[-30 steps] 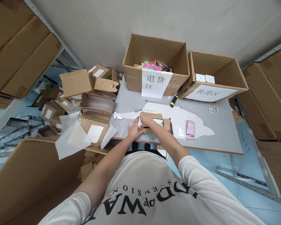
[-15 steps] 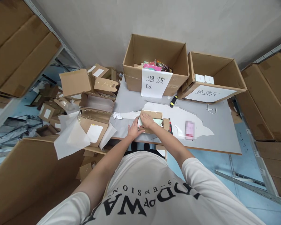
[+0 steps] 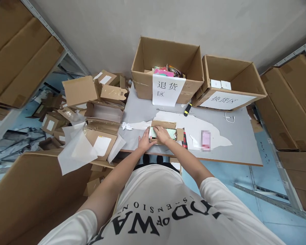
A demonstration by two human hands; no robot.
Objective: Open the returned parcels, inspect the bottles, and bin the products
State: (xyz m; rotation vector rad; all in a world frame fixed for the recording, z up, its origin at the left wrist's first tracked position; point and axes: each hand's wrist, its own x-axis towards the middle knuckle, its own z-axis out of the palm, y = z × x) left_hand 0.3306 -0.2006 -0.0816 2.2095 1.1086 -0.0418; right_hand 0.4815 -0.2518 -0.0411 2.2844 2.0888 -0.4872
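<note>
Both hands sit on a small open carton (image 3: 165, 125) at the near edge of the grey table (image 3: 239, 143). Left hand (image 3: 144, 143) lies flat, fingers spread, pressed against the carton's 9 o'clock side; it grips nothing. Right hand (image 3: 162, 134) rests palm-down over the pale green packet (image 3: 169, 133) inside the carton, fingers loosely curled; whether it actually pinches the packet I cannot tell.

Step, as I judge it: bracing the carton while getting at its contents. Next move would call for a firm hold on the carton wall and a clean pinch on the packet's edge.

Surface: white torn paper (image 3: 209, 127) spread under and to 3 o'clock of the carton, a crumpled scrap (image 3: 126, 126) at 9 o'clock, a red-handled tool (image 3: 185, 140) just beside the carton at 3 o'clock, a yellow-black cutter (image 3: 186, 110) at 1 o'clock, a pink blurred item (image 3: 205, 140) further toward 3 o'clock.

At 12 o'clock a big labelled box (image 3: 168, 71) with colourful packs; at 2 o'clock a second labelled box (image 3: 229, 83) holding small white boxes.

Room: piled empty cartons (image 3: 91, 102) at 9–10 o'clock, stacked boxes on metal shelving (image 3: 293, 102) at both sides, blue floor.
</note>
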